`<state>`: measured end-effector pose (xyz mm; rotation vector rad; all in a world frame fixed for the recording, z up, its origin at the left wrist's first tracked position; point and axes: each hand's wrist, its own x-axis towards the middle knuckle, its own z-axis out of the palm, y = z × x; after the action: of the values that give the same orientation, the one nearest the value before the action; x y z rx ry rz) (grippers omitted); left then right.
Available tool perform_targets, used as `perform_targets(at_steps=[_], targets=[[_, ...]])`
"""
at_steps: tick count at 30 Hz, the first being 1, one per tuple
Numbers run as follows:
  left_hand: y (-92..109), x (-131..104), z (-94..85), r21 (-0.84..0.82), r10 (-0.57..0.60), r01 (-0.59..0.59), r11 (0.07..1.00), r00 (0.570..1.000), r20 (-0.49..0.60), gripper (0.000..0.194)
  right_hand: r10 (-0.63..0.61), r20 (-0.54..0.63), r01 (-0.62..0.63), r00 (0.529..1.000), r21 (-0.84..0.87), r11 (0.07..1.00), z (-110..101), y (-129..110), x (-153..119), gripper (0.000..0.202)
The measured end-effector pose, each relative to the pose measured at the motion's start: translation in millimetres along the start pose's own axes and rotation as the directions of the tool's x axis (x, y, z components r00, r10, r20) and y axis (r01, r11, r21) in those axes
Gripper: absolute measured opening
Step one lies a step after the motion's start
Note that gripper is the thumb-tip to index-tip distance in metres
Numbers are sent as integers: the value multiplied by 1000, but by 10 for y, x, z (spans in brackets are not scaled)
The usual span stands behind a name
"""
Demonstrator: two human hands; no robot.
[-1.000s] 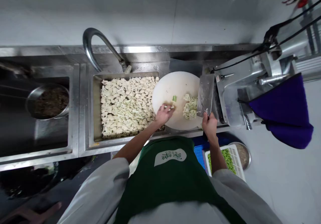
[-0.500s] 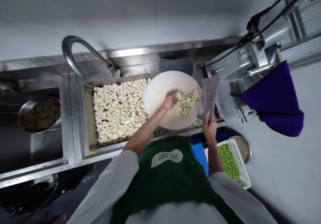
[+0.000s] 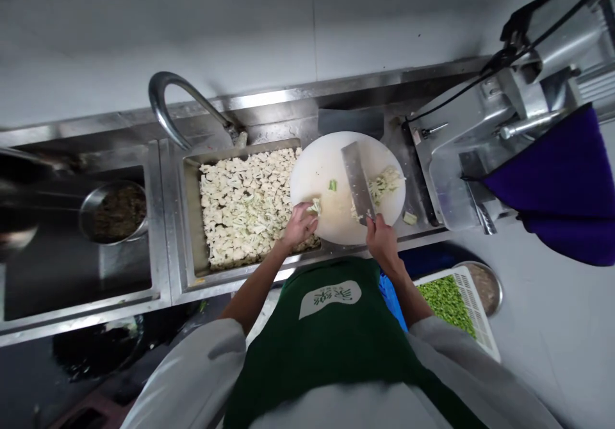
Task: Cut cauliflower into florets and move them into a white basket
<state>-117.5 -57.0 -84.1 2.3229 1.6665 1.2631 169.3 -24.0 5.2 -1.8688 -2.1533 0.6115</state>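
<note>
My right hand (image 3: 382, 240) is closed round the handle of a cleaver (image 3: 357, 179), whose broad blade lies across the round white cutting board (image 3: 331, 150). To the right of the blade sits a heap of cut cauliflower (image 3: 385, 184). At the board's left edge, my left hand (image 3: 300, 224) grips a small piece of cauliflower (image 3: 314, 207) with its fingertips. A short green stem piece (image 3: 332, 185) lies between the hand and the blade. Left of the board, cauliflower florets (image 3: 247, 205) fill a steel basin (image 3: 195, 243).
A curved faucet (image 3: 166, 102) arches behind the basin. In the left sink stands a metal pot (image 3: 86, 214) with dark contents. A white basket (image 3: 480, 307) of chopped greens is low at right, below a machine with purple cloth (image 3: 562, 192). A stem chunk (image 3: 410, 218) lies beside the board.
My left hand has moved left to the board's edge with a cauliflower piece. The cleaver has come from the board's right edge onto its middle. The view has shifted slightly.
</note>
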Motion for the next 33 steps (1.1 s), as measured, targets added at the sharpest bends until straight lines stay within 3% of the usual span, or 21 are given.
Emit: perform_targets(at_steps=[3,6,11,19,23,27,30,33], targets=[[66,-28,80,-16,-72,71,997,995,-72,11,-93,179,111,979,-92,990,106,-344,88,35],[83,45,149,-30,-154,151,988,974,-167,15,-128,277,173,952,-146,974,192,-566,162,37],[30,72,186,-88,-165,149,985,961,-223,16,-168,322,236,932,-183,954,229,-665,234,40],[10,31,148,-115,-265,248,962,949,-170,23,-195,401,272,895,-146,951,225,-711,359,43],[5,36,124,-115,-326,313,943,937,-124,24,-250,414,318,875,-101,943,327,-859,491,40],[-22,17,65,-165,-357,333,928,922,-149,22,-282,434,327,856,-31,944,369,-978,617,36],[-25,72,79,-161,-381,354,921,906,-186,19,-235,385,253,893,4,968,280,-864,669,37],[11,250,231,-67,-341,336,939,935,-93,36,-155,180,145,971,68,987,100,-545,684,38]])
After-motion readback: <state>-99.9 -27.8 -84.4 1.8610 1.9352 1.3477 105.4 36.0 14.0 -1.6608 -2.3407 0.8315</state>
